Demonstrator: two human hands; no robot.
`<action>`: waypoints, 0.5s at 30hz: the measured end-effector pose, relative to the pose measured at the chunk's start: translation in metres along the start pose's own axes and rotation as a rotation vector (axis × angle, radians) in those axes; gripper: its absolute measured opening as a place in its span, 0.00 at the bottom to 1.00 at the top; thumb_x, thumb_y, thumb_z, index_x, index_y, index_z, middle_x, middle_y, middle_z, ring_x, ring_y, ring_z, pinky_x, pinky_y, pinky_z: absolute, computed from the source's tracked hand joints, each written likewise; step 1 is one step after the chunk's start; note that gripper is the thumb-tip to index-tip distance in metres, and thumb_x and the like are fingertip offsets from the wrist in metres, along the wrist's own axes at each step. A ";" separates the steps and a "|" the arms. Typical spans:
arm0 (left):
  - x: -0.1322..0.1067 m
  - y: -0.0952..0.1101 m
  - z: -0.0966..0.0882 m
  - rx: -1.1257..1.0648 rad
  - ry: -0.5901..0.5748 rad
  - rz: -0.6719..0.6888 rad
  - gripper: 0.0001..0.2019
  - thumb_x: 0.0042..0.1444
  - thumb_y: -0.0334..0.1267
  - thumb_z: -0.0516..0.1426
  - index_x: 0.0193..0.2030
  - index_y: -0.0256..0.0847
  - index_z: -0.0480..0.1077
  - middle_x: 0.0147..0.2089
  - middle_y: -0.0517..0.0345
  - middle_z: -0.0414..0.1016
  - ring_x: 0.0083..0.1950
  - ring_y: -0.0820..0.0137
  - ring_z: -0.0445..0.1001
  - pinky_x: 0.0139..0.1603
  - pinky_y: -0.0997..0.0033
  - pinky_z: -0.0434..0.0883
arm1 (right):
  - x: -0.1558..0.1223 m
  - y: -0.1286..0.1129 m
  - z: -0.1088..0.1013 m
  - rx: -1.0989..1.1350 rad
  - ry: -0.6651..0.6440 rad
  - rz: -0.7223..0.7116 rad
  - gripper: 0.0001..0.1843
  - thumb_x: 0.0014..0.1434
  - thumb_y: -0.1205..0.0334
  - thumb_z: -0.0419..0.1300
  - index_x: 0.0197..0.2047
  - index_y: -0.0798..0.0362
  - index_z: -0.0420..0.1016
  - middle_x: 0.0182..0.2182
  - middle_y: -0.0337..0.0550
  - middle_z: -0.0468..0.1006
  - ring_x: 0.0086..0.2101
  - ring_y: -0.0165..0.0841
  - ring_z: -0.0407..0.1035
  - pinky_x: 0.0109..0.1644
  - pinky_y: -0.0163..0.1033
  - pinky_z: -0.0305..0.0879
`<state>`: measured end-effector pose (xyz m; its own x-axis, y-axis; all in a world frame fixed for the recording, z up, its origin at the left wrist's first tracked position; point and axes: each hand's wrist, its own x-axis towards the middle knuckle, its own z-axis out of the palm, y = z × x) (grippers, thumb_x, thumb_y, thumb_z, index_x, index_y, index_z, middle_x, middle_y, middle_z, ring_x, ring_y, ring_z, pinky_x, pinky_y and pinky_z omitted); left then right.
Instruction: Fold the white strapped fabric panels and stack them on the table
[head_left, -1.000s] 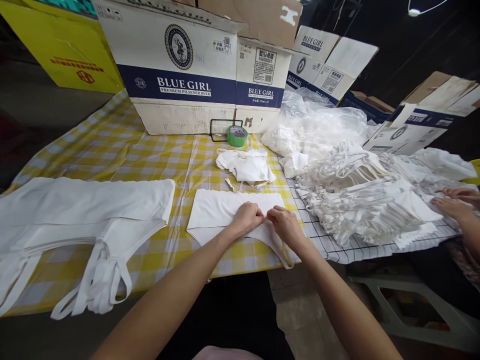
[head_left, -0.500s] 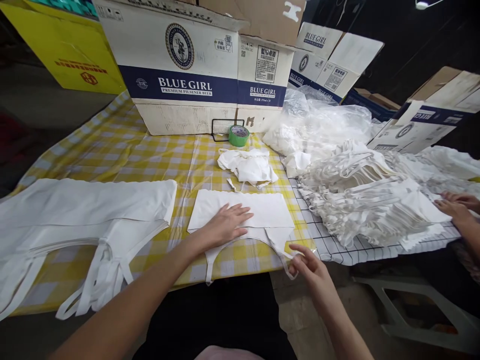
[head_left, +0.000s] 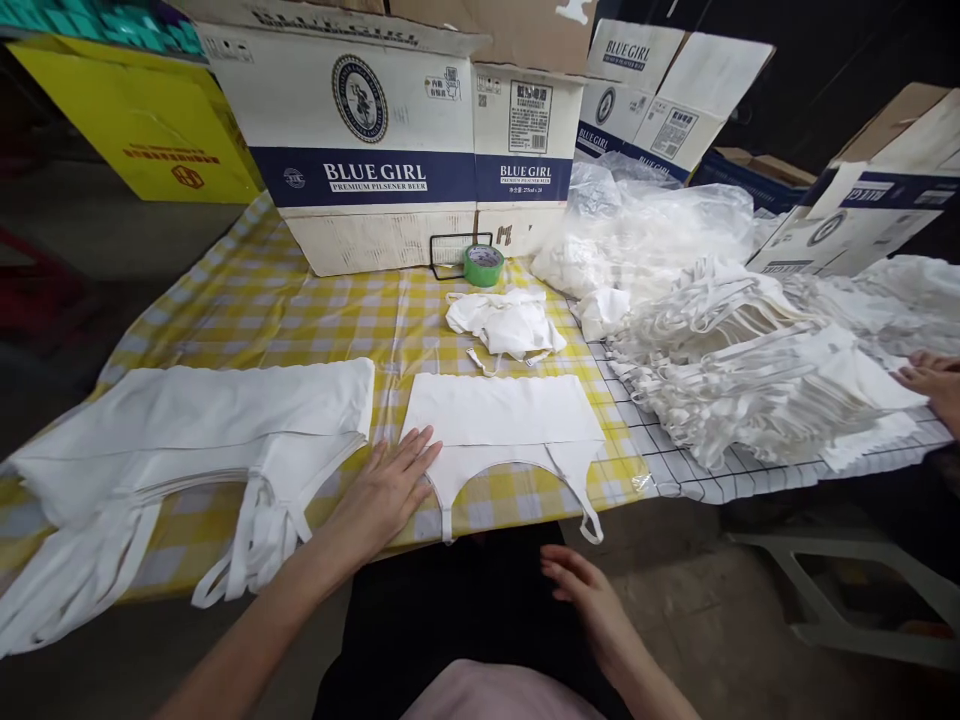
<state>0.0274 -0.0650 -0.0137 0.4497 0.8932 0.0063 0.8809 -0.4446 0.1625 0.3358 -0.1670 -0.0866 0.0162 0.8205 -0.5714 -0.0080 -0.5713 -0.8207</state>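
The single white garment (head_left: pixel 502 412) lies flat on the yellow-checked surface (head_left: pixel 330 315), scalloped edge away from the person, its two straps reaching the near edge. The left hand (head_left: pixel 394 480) is spread and relaxed, its fingers resting on the garment's left side and gripping nothing. The right hand (head_left: pixel 581 580) is free of the garment, loosely curled in the air on the near side of it.

The step in hand looks like smoothing and straightening this piece. To do it well, I would press lightly with flat fingers, working from the garment's middle out to its sides, so the thin-looking cloth does not bunch. The seam band should stay level and the right strap, which ends in an open loop, should be straightened without tugging the body askew.

Half a second earlier, the left hand lay across the garment's middle and the right one was at its right strap; now the left has shifted to the left side and the right has let go and drawn back.

Left of the garment sits a layered white stack (head_left: pixel 225 405), straps trailing. Just beyond the garment is a crumpled white piece (head_left: pixel 510 325), then the green tape roll (head_left: pixel 482 266) and a large carton (head_left: pixel 375 175). To the garment's right is a big white heap (head_left: pixel 757 390), with a co-worker's hand (head_left: pixel 934 383) at the heap's far right.
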 end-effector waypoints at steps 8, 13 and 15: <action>-0.019 0.049 0.015 -0.071 0.021 0.040 0.25 0.60 0.36 0.47 0.65 0.48 0.50 0.69 0.56 0.44 0.68 0.61 0.46 0.64 0.51 0.51 | 0.003 -0.029 0.116 -0.077 -0.489 -0.260 0.14 0.51 0.51 0.62 0.42 0.44 0.76 0.46 0.38 0.73 0.50 0.40 0.63 0.57 0.46 0.52; -0.026 0.045 0.022 -0.121 0.026 0.047 0.25 0.63 0.38 0.44 0.66 0.51 0.45 0.69 0.60 0.40 0.69 0.63 0.41 0.65 0.51 0.49 | -0.024 -0.015 0.102 0.162 -0.646 -0.030 0.21 0.57 0.45 0.55 0.27 0.56 0.72 0.13 0.31 0.59 0.17 0.24 0.56 0.28 0.33 0.58; -0.026 0.043 0.022 -0.130 0.030 0.041 0.24 0.63 0.38 0.43 0.66 0.52 0.45 0.69 0.61 0.41 0.69 0.64 0.41 0.65 0.51 0.49 | -0.039 -0.008 0.085 0.354 -0.725 0.139 0.20 0.59 0.47 0.54 0.27 0.56 0.70 0.11 0.26 0.48 0.12 0.20 0.42 0.20 0.30 0.51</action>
<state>0.0571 -0.1090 -0.0285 0.4788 0.8768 0.0451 0.8341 -0.4703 0.2883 0.2506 -0.1924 -0.0578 -0.6575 0.6198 -0.4284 -0.2796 -0.7287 -0.6252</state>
